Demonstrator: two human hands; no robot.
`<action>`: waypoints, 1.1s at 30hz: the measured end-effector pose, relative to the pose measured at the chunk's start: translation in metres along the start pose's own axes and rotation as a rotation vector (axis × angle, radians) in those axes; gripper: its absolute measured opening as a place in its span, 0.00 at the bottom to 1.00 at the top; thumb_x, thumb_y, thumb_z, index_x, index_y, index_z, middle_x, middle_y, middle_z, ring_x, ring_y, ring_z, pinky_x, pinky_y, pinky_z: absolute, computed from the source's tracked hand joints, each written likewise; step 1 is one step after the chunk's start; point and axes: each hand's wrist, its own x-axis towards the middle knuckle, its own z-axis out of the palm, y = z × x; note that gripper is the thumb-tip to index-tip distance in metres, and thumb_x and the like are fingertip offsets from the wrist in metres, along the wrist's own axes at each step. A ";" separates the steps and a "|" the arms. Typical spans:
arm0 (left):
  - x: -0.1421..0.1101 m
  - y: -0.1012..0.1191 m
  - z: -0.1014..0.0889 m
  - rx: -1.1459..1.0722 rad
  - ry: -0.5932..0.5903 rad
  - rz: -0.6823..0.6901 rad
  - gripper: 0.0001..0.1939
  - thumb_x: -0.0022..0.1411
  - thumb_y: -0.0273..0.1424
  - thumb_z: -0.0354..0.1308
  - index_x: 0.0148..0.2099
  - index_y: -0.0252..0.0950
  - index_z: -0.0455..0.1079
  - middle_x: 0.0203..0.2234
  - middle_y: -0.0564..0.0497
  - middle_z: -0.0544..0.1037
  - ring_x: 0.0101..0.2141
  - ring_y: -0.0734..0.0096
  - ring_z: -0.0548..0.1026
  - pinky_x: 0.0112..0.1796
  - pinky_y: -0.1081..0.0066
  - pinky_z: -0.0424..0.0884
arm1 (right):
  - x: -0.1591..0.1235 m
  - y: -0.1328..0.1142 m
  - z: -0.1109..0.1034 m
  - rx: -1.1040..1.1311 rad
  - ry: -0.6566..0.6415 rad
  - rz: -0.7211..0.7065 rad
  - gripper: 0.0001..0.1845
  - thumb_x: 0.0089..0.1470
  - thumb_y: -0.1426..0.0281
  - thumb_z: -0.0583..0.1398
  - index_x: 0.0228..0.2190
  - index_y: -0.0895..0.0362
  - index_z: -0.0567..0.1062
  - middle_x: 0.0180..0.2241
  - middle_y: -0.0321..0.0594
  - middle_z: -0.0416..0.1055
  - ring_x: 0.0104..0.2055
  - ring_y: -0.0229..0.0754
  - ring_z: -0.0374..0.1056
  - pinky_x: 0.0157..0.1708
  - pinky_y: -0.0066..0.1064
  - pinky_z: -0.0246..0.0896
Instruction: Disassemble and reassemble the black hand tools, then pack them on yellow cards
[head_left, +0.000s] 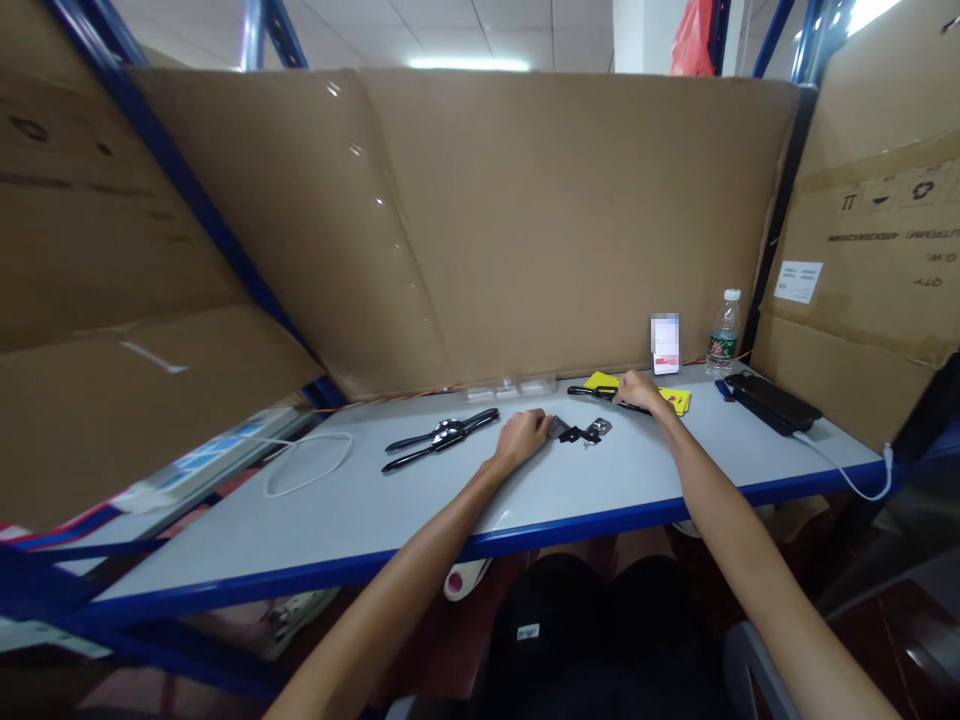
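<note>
"Where's the black tool?"

"The black tool point(592, 391) is pinched by the right hand point(637, 390), at the yellow card point(680, 401) on the table point(420, 510)."

"And the left hand point(525, 436)?"

"Curled narrow beside the small metal parts point(598, 429); from here I can't tell whether it grips one."

"Containers?"

"Clear plastic cases point(506, 388) along the back edge, and a see-through, white-capped bottle point(724, 335) with a green-and-red label."

"Any writing?"

"'QTY' and 'G.W.', upside down on the right-hand carton point(862, 290)."
</note>
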 end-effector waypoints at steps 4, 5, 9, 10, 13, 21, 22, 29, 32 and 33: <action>-0.003 0.004 -0.001 0.037 -0.015 -0.008 0.20 0.72 0.42 0.46 0.40 0.38 0.77 0.36 0.40 0.82 0.38 0.57 0.78 0.33 0.68 0.58 | -0.003 -0.001 -0.001 -0.007 -0.072 -0.007 0.07 0.44 0.69 0.70 0.27 0.60 0.81 0.28 0.44 0.79 0.31 0.43 0.74 0.27 0.28 0.57; -0.003 0.005 -0.002 0.037 -0.016 -0.011 0.20 0.73 0.42 0.46 0.40 0.38 0.77 0.36 0.39 0.82 0.38 0.56 0.78 0.34 0.68 0.59 | -0.004 -0.001 -0.002 0.006 -0.098 -0.010 0.06 0.44 0.70 0.70 0.26 0.60 0.81 0.27 0.43 0.78 0.29 0.42 0.73 0.26 0.28 0.57; -0.004 0.007 -0.004 0.033 -0.009 -0.021 0.21 0.73 0.42 0.46 0.41 0.38 0.77 0.37 0.39 0.82 0.39 0.56 0.78 0.35 0.68 0.61 | -0.012 -0.004 -0.007 -0.035 -0.200 -0.004 0.07 0.46 0.70 0.69 0.26 0.62 0.80 0.27 0.46 0.79 0.26 0.42 0.72 0.26 0.29 0.60; -0.004 0.008 -0.004 0.034 -0.008 -0.019 0.21 0.73 0.42 0.46 0.42 0.37 0.77 0.37 0.39 0.82 0.39 0.56 0.78 0.36 0.68 0.61 | -0.013 -0.004 -0.009 -0.097 -0.193 -0.014 0.09 0.45 0.69 0.70 0.29 0.62 0.81 0.30 0.48 0.80 0.28 0.44 0.74 0.26 0.29 0.61; -0.005 0.009 -0.006 0.034 -0.012 -0.019 0.20 0.73 0.41 0.46 0.43 0.37 0.77 0.37 0.39 0.82 0.39 0.55 0.78 0.36 0.67 0.62 | -0.017 -0.008 -0.012 -0.287 -0.134 -0.055 0.22 0.41 0.66 0.72 0.40 0.61 0.82 0.41 0.52 0.81 0.37 0.49 0.77 0.29 0.30 0.63; -0.006 0.009 -0.006 0.065 -0.021 -0.037 0.20 0.74 0.41 0.46 0.44 0.38 0.76 0.38 0.41 0.82 0.40 0.56 0.78 0.36 0.67 0.62 | -0.029 -0.015 -0.029 -0.303 -0.270 0.073 0.19 0.45 0.63 0.73 0.39 0.59 0.82 0.32 0.45 0.80 0.36 0.47 0.77 0.35 0.31 0.68; -0.005 0.008 -0.006 0.068 -0.022 -0.036 0.20 0.74 0.41 0.45 0.44 0.38 0.76 0.38 0.41 0.82 0.41 0.56 0.78 0.37 0.67 0.62 | -0.030 -0.014 -0.031 -0.300 -0.274 0.081 0.18 0.46 0.63 0.72 0.38 0.59 0.82 0.32 0.45 0.80 0.36 0.48 0.77 0.36 0.32 0.68; -0.004 0.007 -0.005 0.076 -0.023 -0.017 0.20 0.74 0.41 0.45 0.44 0.38 0.76 0.39 0.40 0.82 0.41 0.55 0.79 0.36 0.67 0.62 | -0.024 0.008 -0.034 -0.264 -0.018 0.074 0.25 0.48 0.64 0.70 0.48 0.60 0.81 0.48 0.56 0.79 0.47 0.51 0.77 0.38 0.31 0.65; -0.004 0.007 -0.005 0.071 -0.016 -0.025 0.20 0.74 0.41 0.44 0.44 0.38 0.76 0.38 0.40 0.82 0.41 0.55 0.79 0.36 0.67 0.62 | -0.022 0.010 -0.030 -0.225 -0.039 -0.004 0.24 0.48 0.62 0.70 0.47 0.56 0.82 0.49 0.52 0.79 0.49 0.51 0.76 0.39 0.30 0.63; -0.004 0.007 -0.004 0.069 -0.012 -0.024 0.20 0.74 0.41 0.44 0.44 0.38 0.76 0.38 0.40 0.82 0.41 0.55 0.78 0.36 0.67 0.62 | -0.021 0.009 -0.028 -0.214 -0.064 -0.038 0.24 0.48 0.61 0.70 0.47 0.55 0.82 0.49 0.49 0.79 0.49 0.50 0.75 0.39 0.30 0.63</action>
